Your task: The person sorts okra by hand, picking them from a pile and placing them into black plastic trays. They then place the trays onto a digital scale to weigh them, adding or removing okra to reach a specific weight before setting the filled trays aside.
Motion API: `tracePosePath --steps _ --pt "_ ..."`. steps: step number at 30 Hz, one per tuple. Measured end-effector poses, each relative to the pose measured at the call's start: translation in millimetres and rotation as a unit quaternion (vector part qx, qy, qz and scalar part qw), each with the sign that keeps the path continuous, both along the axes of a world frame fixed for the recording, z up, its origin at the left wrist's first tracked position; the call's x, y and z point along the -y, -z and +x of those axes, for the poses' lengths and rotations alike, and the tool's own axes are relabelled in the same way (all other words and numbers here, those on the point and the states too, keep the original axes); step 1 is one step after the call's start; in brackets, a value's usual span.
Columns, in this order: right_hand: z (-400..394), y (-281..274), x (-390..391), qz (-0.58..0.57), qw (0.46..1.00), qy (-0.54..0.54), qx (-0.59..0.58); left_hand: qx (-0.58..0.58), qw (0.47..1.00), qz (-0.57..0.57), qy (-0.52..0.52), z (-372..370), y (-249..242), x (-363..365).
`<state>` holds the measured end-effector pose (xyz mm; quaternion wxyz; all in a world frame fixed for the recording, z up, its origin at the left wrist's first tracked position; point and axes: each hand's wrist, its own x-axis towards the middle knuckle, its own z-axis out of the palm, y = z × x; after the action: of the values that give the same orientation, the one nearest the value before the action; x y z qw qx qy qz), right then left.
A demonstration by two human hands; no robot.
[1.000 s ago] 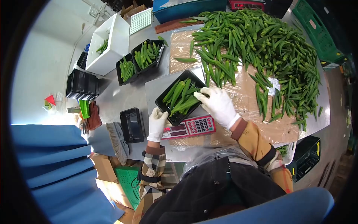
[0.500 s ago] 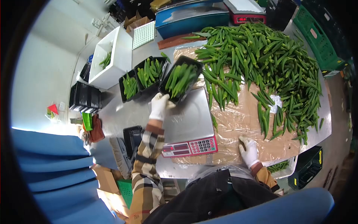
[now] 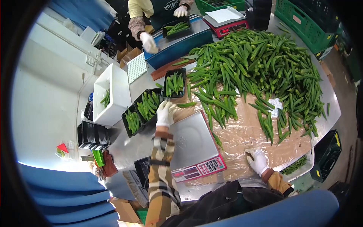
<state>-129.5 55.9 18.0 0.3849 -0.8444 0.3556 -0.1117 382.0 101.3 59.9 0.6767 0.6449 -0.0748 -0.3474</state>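
My left hand point(image 3: 165, 113), in a white glove, is just below a black tray of okra point(image 3: 174, 84), with its fingers apart and nothing visible in them. Two more okra trays point(image 3: 148, 105) point(image 3: 132, 122) stand side by side to its left. Below and right of this hand lies a scale with a bare metal plate point(image 3: 191, 142) and a red-edged keypad. My right hand point(image 3: 258, 162), also gloved, rests open on plastic-covered cardboard point(image 3: 234, 140), right of the scale. A large okra heap point(image 3: 261, 64) covers the far right of the table.
Across the table, a co-worker's gloved hands point(image 3: 149, 42) point(image 3: 180, 11) are near another okra tray point(image 3: 177, 28) on a blue box point(image 3: 179, 47). A second scale point(image 3: 227, 26) is beside it. A white foam box point(image 3: 112, 94) stands left; green crates point(image 3: 302, 26) stand far right.
The okra tray that my left hand gripped is now released, set down beyond it beside the other trays. The view has shifted, and the co-worker's hands and tray have come into sight.
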Motion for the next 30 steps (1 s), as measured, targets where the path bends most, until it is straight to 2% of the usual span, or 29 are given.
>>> tracePosePath --steps 2,3,4,5,6,7,8,9,10,11,12,13,14,16,17,18,20,23,26,29,30 --pt "1 3 1 0.009 1.000 0.001 -0.001 0.127 0.991 0.017 -0.040 -11 -4 -49" --pt "3 1 3 0.010 1.000 0.000 -0.009 0.291 0.952 0.066 -0.066 -15 -5 -83" --pt "3 0 3 0.010 1.000 0.003 -0.019 0.446 0.884 0.110 -0.088 -24 -1 -114" --pt "2 3 0 0.013 0.999 0.026 0.015 0.487 0.846 0.138 -0.167 -51 -16 -137" --pt "2 6 -1 -0.004 0.999 0.027 0.016 0.365 0.908 0.051 -0.197 -47 0 -179" --pt "2 9 0 -0.022 0.999 0.031 0.014 0.469 0.832 0.168 -0.243 -56 18 -225" --pt "1 10 2 -0.015 0.999 0.028 0.017 0.500 0.764 0.328 -0.244 -98 -11 -237" --pt "0 16 1 -0.033 0.999 0.027 0.019 0.497 0.762 0.356 -0.212 -111 0 -268" --pt "1 11 3 -0.031 0.999 0.018 -0.017 0.476 0.795 0.323 -0.194 -113 33 -305" --pt "2 7 2 -0.033 0.999 0.022 -0.022 0.458 0.804 0.361 -0.115 -127 46 -330" --pt "2 6 1 -0.034 0.999 0.024 -0.026 0.459 0.777 0.422 -0.084 -144 47 -339" --pt "1 8 0 -0.038 0.999 0.025 -0.026 0.513 0.750 0.414 -0.060 -151 58 -352" --pt "1 12 0 -0.042 0.998 0.024 -0.026 0.508 0.752 0.412 -0.085 -156 64 -357" --pt "-1 20 1 -0.046 0.999 0.012 -0.021 0.412 0.812 0.344 -0.231 -155 71 -370" --pt "-2 24 2 -0.046 0.999 0.004 -0.017 0.445 0.770 0.377 -0.260 -151 71 -379" --pt "-3 25 2 -0.045 0.999 -0.003 -0.013 0.384 0.804 0.371 -0.260 -156 59 -375" --pt "-6 19 2 -0.040 0.999 -0.001 -0.014 0.390 0.831 0.330 -0.221 -145 76 -384" --pt "-10 25 0 -0.036 0.999 -0.005 -0.011 0.331 0.863 0.355 -0.140 -148 71 -379" --pt "-12 22 2 -0.025 1.000 -0.009 -0.013 0.291 0.879 0.315 -0.206 -138 84 -388" --pt "-15 23 3 -0.008 1.000 -0.011 0.014 0.442 0.738 0.490 -0.142 -129 85 -394" --pt "-16 23 2 -0.008 1.000 -0.009 0.023 0.494 0.700 0.489 -0.165 -135 85 -391"
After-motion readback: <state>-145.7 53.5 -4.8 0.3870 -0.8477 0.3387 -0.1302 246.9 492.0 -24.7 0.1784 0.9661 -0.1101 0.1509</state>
